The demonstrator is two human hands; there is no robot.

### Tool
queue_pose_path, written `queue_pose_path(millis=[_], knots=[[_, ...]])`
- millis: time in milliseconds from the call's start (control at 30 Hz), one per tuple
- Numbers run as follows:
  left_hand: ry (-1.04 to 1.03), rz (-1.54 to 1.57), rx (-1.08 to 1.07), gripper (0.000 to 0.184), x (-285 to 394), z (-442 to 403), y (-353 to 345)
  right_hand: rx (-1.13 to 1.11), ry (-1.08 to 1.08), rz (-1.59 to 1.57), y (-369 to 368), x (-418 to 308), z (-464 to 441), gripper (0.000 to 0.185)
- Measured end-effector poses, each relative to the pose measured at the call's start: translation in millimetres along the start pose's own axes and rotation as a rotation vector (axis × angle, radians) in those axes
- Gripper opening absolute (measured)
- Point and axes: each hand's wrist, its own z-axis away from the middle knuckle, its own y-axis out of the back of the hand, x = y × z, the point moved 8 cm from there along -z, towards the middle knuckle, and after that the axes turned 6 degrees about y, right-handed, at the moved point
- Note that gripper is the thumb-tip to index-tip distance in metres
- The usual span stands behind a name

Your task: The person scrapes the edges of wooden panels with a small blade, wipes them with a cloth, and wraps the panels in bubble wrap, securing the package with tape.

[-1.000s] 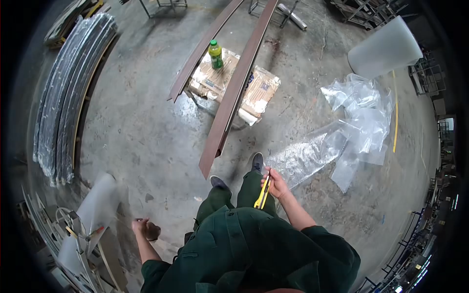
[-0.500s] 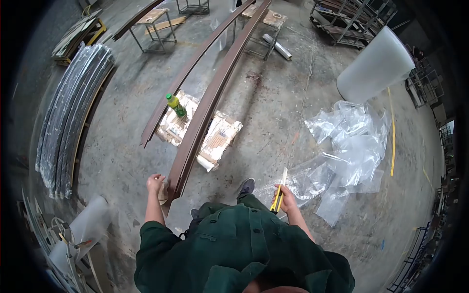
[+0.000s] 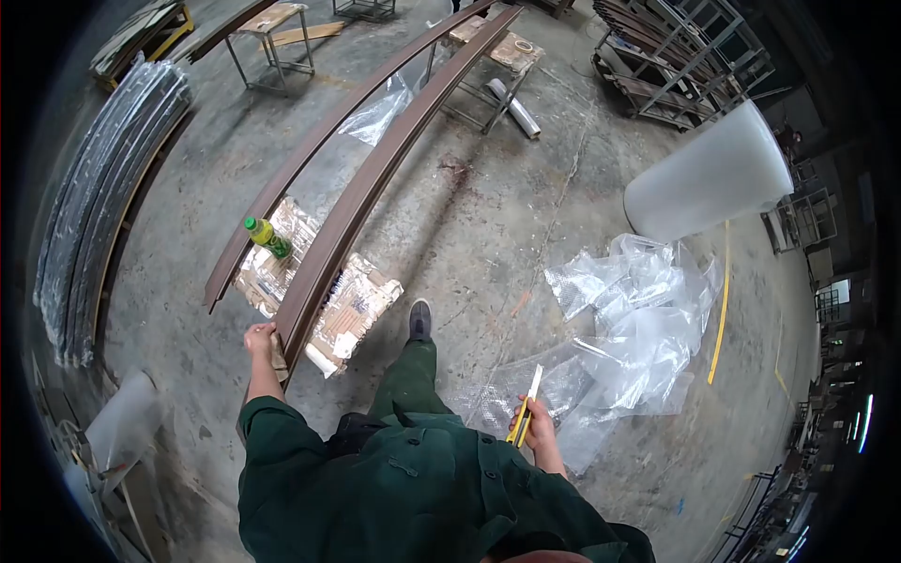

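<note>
My right hand (image 3: 537,424) is closed round a yellow utility knife (image 3: 525,413), its long blade out and pointing up. My left hand (image 3: 260,340) is closed beside the near end of a long brown profile (image 3: 361,192), with a small tan-brown object (image 3: 278,353) at its fingers, too unclear to name. A second, curved brown profile (image 3: 310,155) lies to the left. Both rest across a padded stand (image 3: 352,314) covered with worn cardboard. A green-capped bottle (image 3: 268,237) is on the stand between the profiles.
Loose clear wrap (image 3: 638,319) is spread on the floor at right, below a big bubble-wrap roll (image 3: 709,174). Wrapped curved profiles (image 3: 103,206) lie at left. Another stand (image 3: 497,47) bears the far ends; a metal rack (image 3: 676,66) is at back right.
The view has moved forward and turned, so the stand and profiles appear lower and further left. My left hand has come up to the near end of the profile. The knife stays in my right hand.
</note>
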Motion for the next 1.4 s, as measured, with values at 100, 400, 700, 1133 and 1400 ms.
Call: queue_pose_path(millis=[100, 400, 700, 1133, 1400], knots=[[-0.015, 0.011, -0.056, 0.015, 2.0, -27.9, -19.6, -0.073, -0.019, 0.053, -37.5, -39.3, -58.2, 0.026], [-0.031, 0.145, -0.223, 0.013, 96.4, -36.6, -129.0, -0.264, -0.055, 0.327, -200.6, -168.8, -231.3, 0.018], [0.036, 0.102, -0.311, 0.024, 224.0, -37.3, -248.5, -0.392, 0.145, 0.543, -335.9, -272.1, -367.5, 0.032], [0.274, -0.299, 0.347, 0.052, 282.3, 66.5, -220.6, -1.27, -0.201, 1.402, -594.0, -257.5, -441.6, 0.022], [0.478, -0.099, 0.501, 0.058, 221.5, 147.7, -209.9, -2.042, -0.151, 1.802, -690.5, -57.3, -351.9, 0.02]])
